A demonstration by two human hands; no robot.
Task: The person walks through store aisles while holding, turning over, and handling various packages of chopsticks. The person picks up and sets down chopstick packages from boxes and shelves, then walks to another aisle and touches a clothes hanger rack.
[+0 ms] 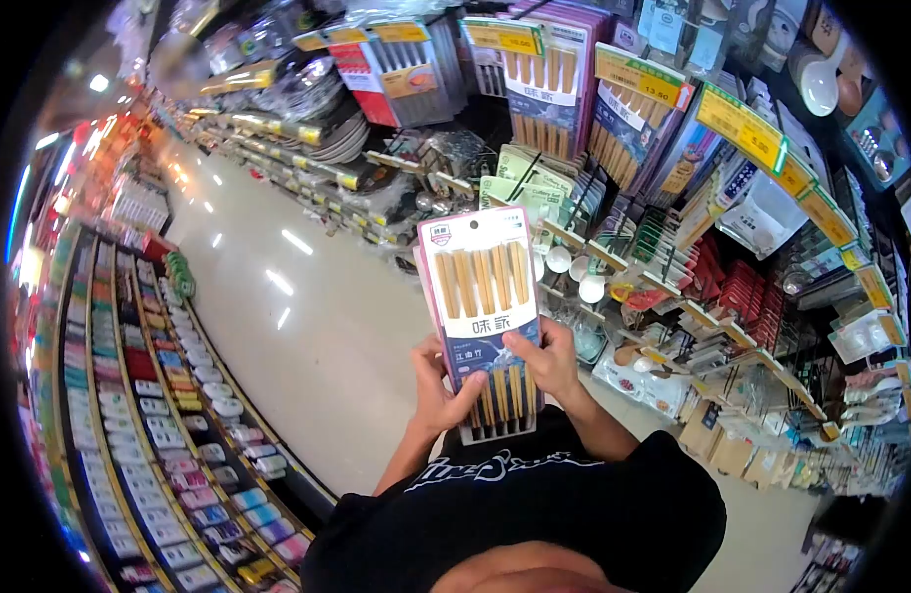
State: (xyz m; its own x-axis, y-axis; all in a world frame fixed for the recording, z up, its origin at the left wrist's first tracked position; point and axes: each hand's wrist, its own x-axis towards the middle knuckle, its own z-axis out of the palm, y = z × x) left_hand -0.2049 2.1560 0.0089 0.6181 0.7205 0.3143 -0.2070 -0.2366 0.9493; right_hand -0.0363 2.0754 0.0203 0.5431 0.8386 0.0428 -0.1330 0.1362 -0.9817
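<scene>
In front of my chest I hold a pack of chopsticks (480,296), upright and facing me, with bamboo sticks showing above and below a white and dark blue card band. A pink edge along its left side suggests more than one pack is stacked, though I cannot tell how many. My left hand (439,390) grips the lower left side, thumb across the front. On the lower right side my right hand (547,364) is closed, its thumb pressed on the blue band. The fingers behind the pack are mostly hidden.
Similar chopstick packs (542,89) hang on the rack ahead, beneath yellow price tags (641,79). White ladles (821,84) and other utensils hang at the right. A shelf of boxed goods (159,415) runs along the left, beside the shiny aisle floor (297,296).
</scene>
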